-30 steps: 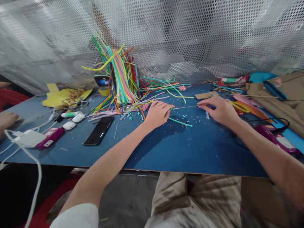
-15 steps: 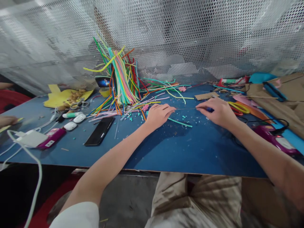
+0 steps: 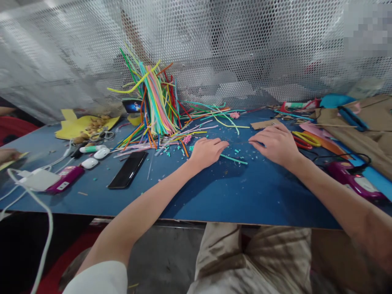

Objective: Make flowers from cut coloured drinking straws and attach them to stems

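My left hand point(image 3: 208, 153) rests low over the blue table point(image 3: 214, 204), its fingers pinched together at the tips. Opposite it, my right hand point(image 3: 275, 145) has thumb and fingers drawn together as well. A very thin wire point(image 3: 239, 142) runs faintly from one set of fingertips to the other; its ends are hidden in the fingers. A mint-green pipe cleaner point(image 3: 234, 159) lies just below and right of my left fingers. Small mint clippings point(image 3: 236, 151) are scattered between the hands. Behind my left hand sits a small pink cluster point(image 3: 187, 139).
A tall bundle of coloured pipe cleaners point(image 3: 157, 98) stands at the back. Left of my arm lie a black phone point(image 3: 128, 169) and a purple power strip point(image 3: 65, 178). Yellow-handled scissors point(image 3: 308, 138) and cardboard point(image 3: 265, 124) are near my right hand. Another person's hand point(image 3: 10, 155) shows far left.
My right hand has turned slightly, and the blue thing seen under its fingers before is now hidden. My left fingertips have shifted a little. The wire shows more faintly.
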A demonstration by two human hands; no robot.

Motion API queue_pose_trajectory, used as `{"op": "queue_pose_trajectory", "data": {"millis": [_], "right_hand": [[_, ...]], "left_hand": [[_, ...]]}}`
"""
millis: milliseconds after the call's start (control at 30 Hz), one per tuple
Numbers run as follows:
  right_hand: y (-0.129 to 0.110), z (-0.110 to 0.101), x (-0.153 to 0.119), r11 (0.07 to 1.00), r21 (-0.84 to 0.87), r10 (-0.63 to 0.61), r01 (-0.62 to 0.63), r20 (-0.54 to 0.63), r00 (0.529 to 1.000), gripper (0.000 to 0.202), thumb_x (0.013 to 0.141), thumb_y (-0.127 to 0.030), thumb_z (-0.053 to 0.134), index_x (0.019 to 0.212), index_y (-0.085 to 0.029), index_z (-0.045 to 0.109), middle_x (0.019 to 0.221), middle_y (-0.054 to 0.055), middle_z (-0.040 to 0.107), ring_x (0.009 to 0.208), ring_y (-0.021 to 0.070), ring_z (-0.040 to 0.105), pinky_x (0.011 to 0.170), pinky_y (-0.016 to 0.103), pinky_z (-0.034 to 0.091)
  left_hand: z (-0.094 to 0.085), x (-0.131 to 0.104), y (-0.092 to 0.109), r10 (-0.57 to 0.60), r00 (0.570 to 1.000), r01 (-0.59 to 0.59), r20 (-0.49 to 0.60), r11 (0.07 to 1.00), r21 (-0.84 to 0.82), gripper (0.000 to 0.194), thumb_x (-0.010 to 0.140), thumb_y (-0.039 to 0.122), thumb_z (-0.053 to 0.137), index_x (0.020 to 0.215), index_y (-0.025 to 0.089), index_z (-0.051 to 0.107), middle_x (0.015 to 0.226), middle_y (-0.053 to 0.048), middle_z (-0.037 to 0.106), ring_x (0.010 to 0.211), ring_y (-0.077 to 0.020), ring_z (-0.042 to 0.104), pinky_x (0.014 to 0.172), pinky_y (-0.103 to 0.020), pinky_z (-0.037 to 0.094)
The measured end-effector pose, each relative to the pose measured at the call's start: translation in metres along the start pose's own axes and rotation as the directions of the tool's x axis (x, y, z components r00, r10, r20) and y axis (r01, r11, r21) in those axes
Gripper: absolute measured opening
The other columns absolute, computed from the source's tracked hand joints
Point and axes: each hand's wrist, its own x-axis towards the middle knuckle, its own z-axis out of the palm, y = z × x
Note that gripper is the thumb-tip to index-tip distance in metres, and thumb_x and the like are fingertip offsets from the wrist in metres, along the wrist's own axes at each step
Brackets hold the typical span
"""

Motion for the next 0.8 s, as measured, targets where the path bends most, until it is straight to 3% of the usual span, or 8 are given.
{"op": "queue_pose_trajectory", "data": {"millis": [133,267,367,433,533,633,733,800], "right_hand": [[-0.005,0.004,0.002,0.999,-0.048,-0.016,0.017,0.018,1.0,0.021,0.097,-0.029,0.054,0.098,-0.023,0.074,0.1,0.002,0.077,0.097,0.0227,0.066,0.094,0.039,0.038],[-0.026,0.01,0.004,0.996,-0.068,-0.057,0.061,0.061,0.997,0.028,0.098,-0.021,0.049,0.119,-0.018,0.068,0.09,0.007,0.075,0.089,0.0236,0.065,0.087,0.038,0.041],[-0.045,0.015,0.004,0.993,0.005,-0.119,0.12,0.132,0.984,0.033,0.096,-0.012,0.046,0.122,-0.015,0.065,0.098,0.01,0.075,0.092,0.0247,0.064,0.087,0.038,0.042],[-0.052,0.019,0.003,0.992,0.091,-0.097,0.084,0.147,0.984,0.033,0.096,-0.009,0.043,0.121,-0.013,0.065,0.102,0.011,0.074,0.093,0.0245,0.065,0.086,0.037,0.044],[-0.05,0.023,0.003,0.959,0.266,0.053,-0.095,0.161,0.986,0.028,0.097,-0.011,0.041,0.114,-0.015,0.064,0.094,0.009,0.074,0.087,0.0224,0.066,0.08,0.034,0.046],[-0.038,0.02,0.004,0.857,0.414,0.259,-0.306,0.168,0.951,0.022,0.099,-0.016,0.041,0.105,-0.02,0.062,0.081,0.003,0.071,0.075,0.019,0.067,0.073,0.032,0.047],[-0.03,0.012,0.005,0.757,0.521,0.418,-0.394,0.078,0.905,0.015,0.1,-0.023,0.044,0.103,-0.023,0.059,0.075,-0.001,0.068,0.062,0.0155,0.062,0.07,0.032,0.048],[-0.031,0.007,0.006,0.633,0.668,0.487,-0.392,0.051,0.872,0.011,0.101,-0.03,0.045,0.104,-0.025,0.054,0.074,-0.002,0.067,0.055,0.014,0.059,0.064,0.031,0.049]], "left_hand": [[-0.003,0.002,0.005,-0.022,0.999,0.022,0.027,1.0,0.011,0.029,0.104,0.032,0.042,0.113,0.03,0.069,0.096,-0.001,0.074,0.082,-0.0163,0.068,0.079,-0.033,0.038],[-0.005,0.003,0.009,-0.017,1.0,0.017,0.013,1.0,0.02,0.03,0.104,0.032,0.04,0.115,0.029,0.068,0.095,-0.002,0.074,0.082,-0.0154,0.067,0.086,-0.035,0.036],[-0.003,0.003,0.012,0.009,1.0,-0.009,-0.008,0.999,0.041,0.028,0.103,0.029,0.043,0.115,0.03,0.068,0.095,-0.002,0.073,0.083,-0.0157,0.067,0.088,-0.037,0.035],[-0.003,0.003,0.014,0.031,0.999,-0.029,-0.031,0.998,0.054,0.027,0.102,0.025,0.045,0.115,0.029,0.068,0.098,-0.002,0.073,0.085,-0.0164,0.066,0.089,-0.038,0.036],[-0.007,0.003,0.018,0.069,0.992,-0.064,-0.101,0.997,0.053,0.029,0.1,0.019,0.047,0.12,0.029,0.066,0.115,-0.003,0.071,0.102,-0.0188,0.063,0.096,-0.039,0.037],[-0.014,0.001,0.023,0.136,0.974,-0.136,-0.182,0.991,0.012,0.031,0.098,0.019,0.05,0.124,0.03,0.064,0.127,-0.002,0.067,0.117,-0.0205,0.056,0.103,-0.039,0.037],[-0.018,-0.001,0.029,0.236,0.941,-0.254,-0.243,0.966,-0.047,0.028,0.096,0.021,0.054,0.119,0.031,0.067,0.119,0.001,0.07,0.115,-0.0196,0.055,0.105,-0.038,0.037],[-0.019,-0.002,0.034,0.262,0.93,-0.296,-0.26,0.949,-0.103,0.025,0.096,0.023,0.056,0.115,0.031,0.069,0.115,0.003,0.072,0.114,-0.0193,0.056,0.106,-0.038,0.037]]}}
